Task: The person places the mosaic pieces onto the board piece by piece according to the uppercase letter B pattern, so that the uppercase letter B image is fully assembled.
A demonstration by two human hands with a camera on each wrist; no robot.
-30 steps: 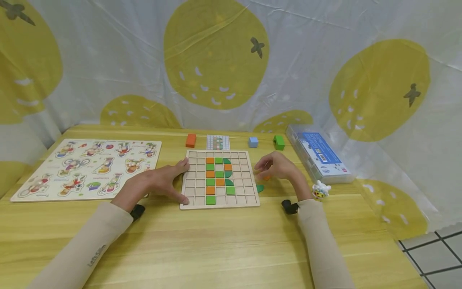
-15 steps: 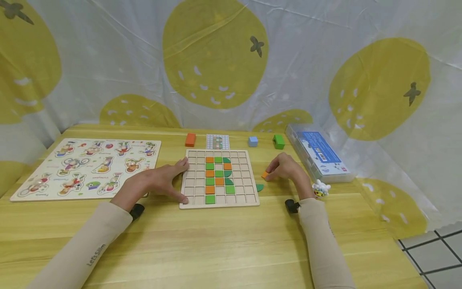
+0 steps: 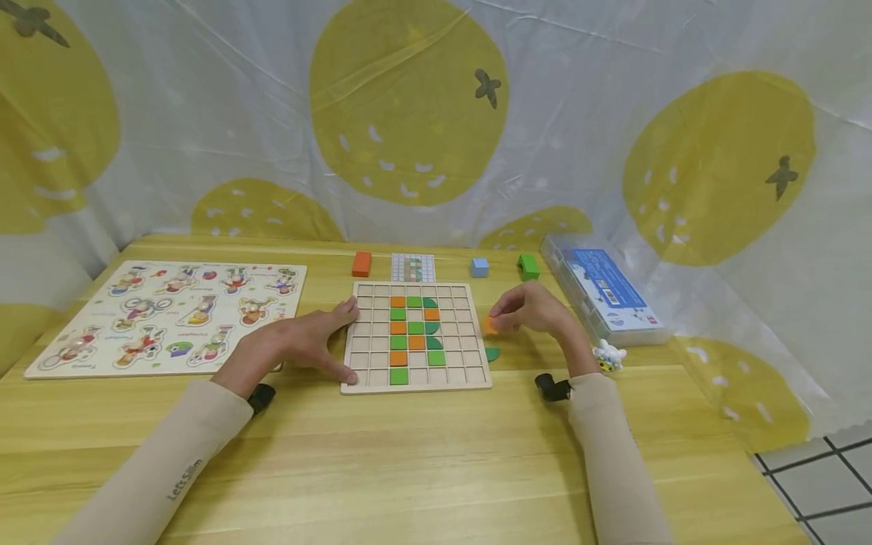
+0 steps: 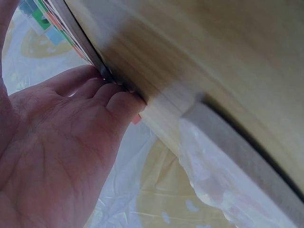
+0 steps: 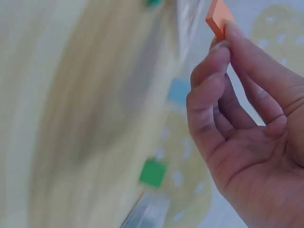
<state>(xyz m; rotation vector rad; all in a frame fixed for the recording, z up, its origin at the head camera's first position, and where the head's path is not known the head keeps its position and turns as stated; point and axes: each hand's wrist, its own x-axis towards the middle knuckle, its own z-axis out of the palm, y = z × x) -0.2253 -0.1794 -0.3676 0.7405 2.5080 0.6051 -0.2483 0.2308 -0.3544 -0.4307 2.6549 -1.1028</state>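
Observation:
A wooden grid board (image 3: 415,378) lies mid-table with several orange and green tiles set in its middle columns. My left hand (image 3: 309,342) rests flat on the table with straight fingers against the board's left edge (image 4: 90,57). My right hand (image 3: 527,310) hovers just right of the board and pinches a small orange square tile (image 3: 490,325) (image 5: 217,19) between thumb and fingertips, lifted off the table. A dark green quarter-round tile (image 3: 492,353) lies on the table below that hand.
A picture peg puzzle (image 3: 166,314) lies at the left. Behind the board stand an orange block (image 3: 361,263), a pattern card (image 3: 412,267), a blue block (image 3: 479,266) and a green block (image 3: 527,266). A clear plastic box (image 3: 599,291) and a small toy figure (image 3: 608,354) sit at the right.
The right hand has lifted the orange tile off the table and brought it leftward, closer to the board's right edge. The left hand has stayed put.

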